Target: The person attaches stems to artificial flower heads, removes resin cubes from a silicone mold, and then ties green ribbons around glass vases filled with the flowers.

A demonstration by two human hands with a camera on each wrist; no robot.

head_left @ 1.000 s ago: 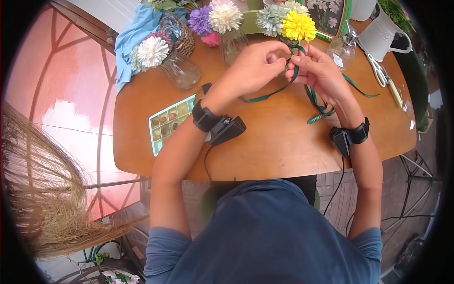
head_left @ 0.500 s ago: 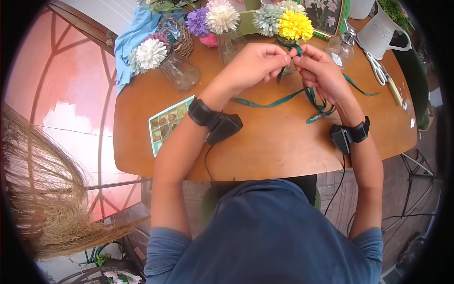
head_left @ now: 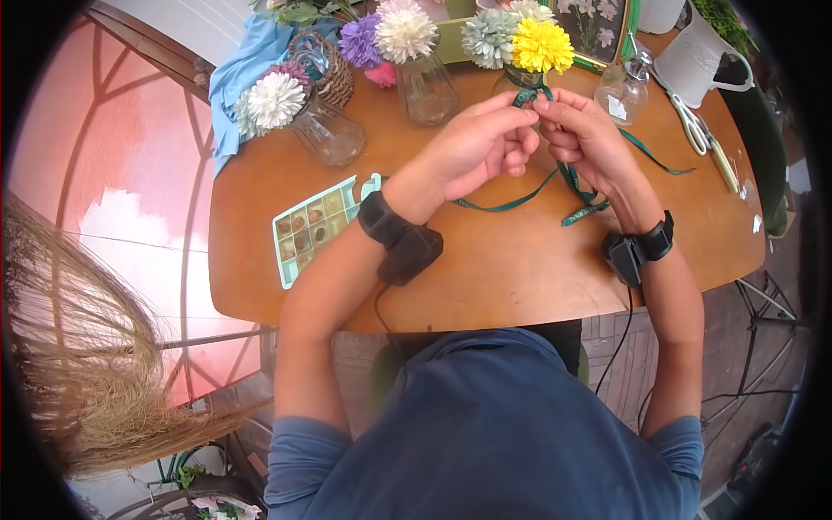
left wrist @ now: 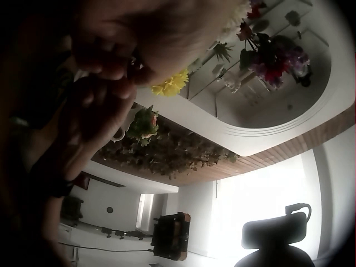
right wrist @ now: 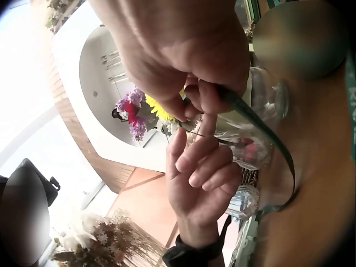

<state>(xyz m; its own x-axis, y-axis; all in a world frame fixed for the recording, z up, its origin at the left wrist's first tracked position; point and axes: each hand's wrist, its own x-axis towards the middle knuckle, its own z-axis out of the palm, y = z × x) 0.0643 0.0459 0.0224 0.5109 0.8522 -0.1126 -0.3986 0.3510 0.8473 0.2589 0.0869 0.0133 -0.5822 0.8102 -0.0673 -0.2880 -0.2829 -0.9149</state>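
Both hands meet at the neck of a glass vase that holds a yellow flower (head_left: 542, 46) with pale blooms beside it. A dark green ribbon (head_left: 527, 94) loops at the neck, just above the fingertips. My left hand (head_left: 485, 146) pinches the ribbon between thumb and index finger, the other fingers loosely bent. My right hand (head_left: 591, 139) pinches it close by, its fingers curled. In the right wrist view, a length of ribbon (right wrist: 272, 136) trails down from the right hand (right wrist: 189, 50) to the table. The hands hide most of the vase.
Left stand glass vases (head_left: 329, 134) (head_left: 427, 94) with flowers, a blue cloth (head_left: 232, 95) and a compartment box (head_left: 308, 225). Right are a glass bottle (head_left: 622, 91), scissors (head_left: 692, 130) and a white pitcher (head_left: 700, 65). Loose ribbon (head_left: 585, 211) lies on the wooden table (head_left: 485, 269).
The ribbon loop has gone from between the raised fingers to lie closer against the vase neck. My left hand has turned, its palm and lower fingers now showing; the right hand stays close by.
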